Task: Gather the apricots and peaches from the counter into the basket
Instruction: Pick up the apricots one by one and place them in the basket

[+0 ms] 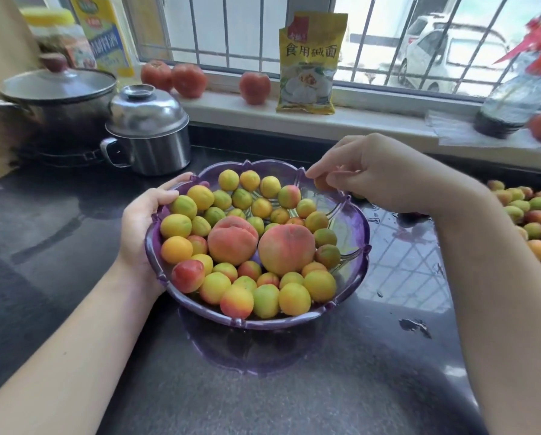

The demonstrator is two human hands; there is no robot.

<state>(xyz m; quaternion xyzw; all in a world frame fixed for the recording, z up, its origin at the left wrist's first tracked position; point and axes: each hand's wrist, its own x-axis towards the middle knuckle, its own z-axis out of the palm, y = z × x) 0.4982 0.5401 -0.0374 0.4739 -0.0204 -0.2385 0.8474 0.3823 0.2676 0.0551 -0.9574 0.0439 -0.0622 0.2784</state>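
2 peaches (258, 246) sit side by side in the middle of the basket (355, 271), ringed by apricots (244, 293) that fill the near half and thin out toward the far right, where bare purple ribs still show. The basket is scalloped and translucent, and stands on a dark speckled counter (59, 233).

The left hand (143, 227) grips the basket's left rim, fingers curled over the edge and touching the fruit there, palm against the outer wall. The right hand (366, 180) hangs over the far right rim with fingers bent downward; an orange shape shows under the fingertips, but I cannot tell whether it is pinched there.

More loose apricots (526, 215) lie heaped on the counter at the right edge, well apart from the basket, with a wet, reflective stretch between them. In front of the basket the counter is open; behind it a narrow strip runs to the window ledge (372, 120).

At the far left a steel pot (150, 133) stands near the basket's back left, with a larger lidded pan (56, 98) behind it. On the ledge stand 3 tomatoes (189, 76), a yellow packet (310, 64) and a bottle (510, 102), before a barred window.
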